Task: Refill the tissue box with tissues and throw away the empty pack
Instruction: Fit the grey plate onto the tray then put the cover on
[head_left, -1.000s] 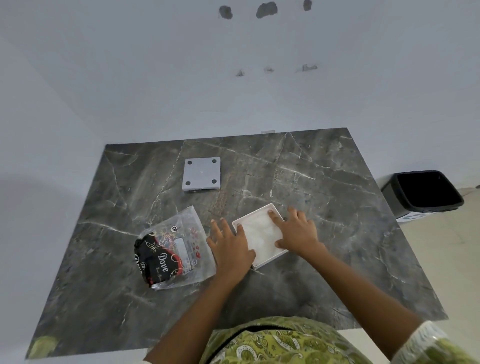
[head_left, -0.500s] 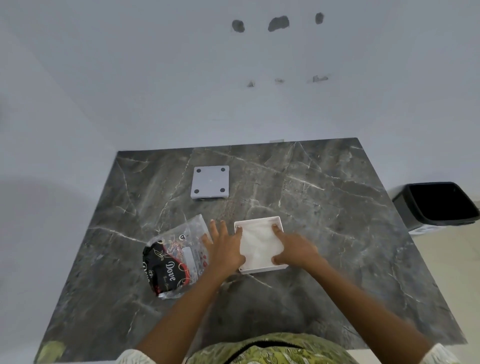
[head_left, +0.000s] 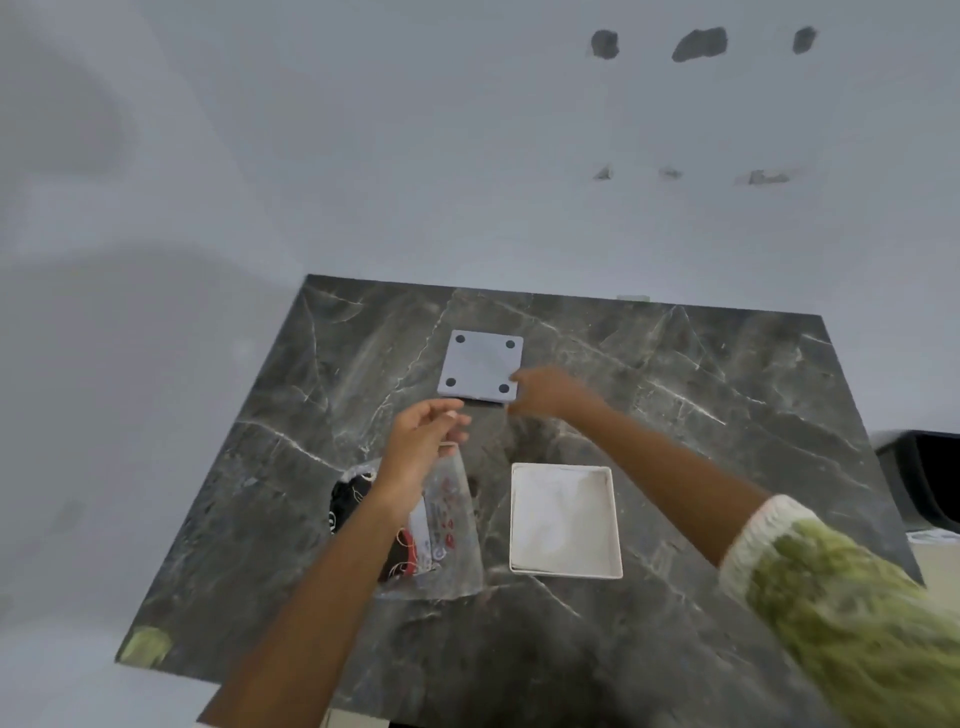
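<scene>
Head cam: R hand (head_left: 545, 389) fingertips on lid (head_left: 480, 366) corner, grip unclear; L hand (head_left: 423, 441) loosely curled, empty

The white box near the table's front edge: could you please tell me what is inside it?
The white box is open-topped and filled with white tissues reaching nearly to its rim. Anything beneath that top layer is hidden.

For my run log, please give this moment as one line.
right hand: at grey lid | left hand: over empty pack | tissue box: filled, open

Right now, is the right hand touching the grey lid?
Cannot tell. In the head view the right hand overlaps the grey lid's near corner, blurred; contact unclear.
</scene>
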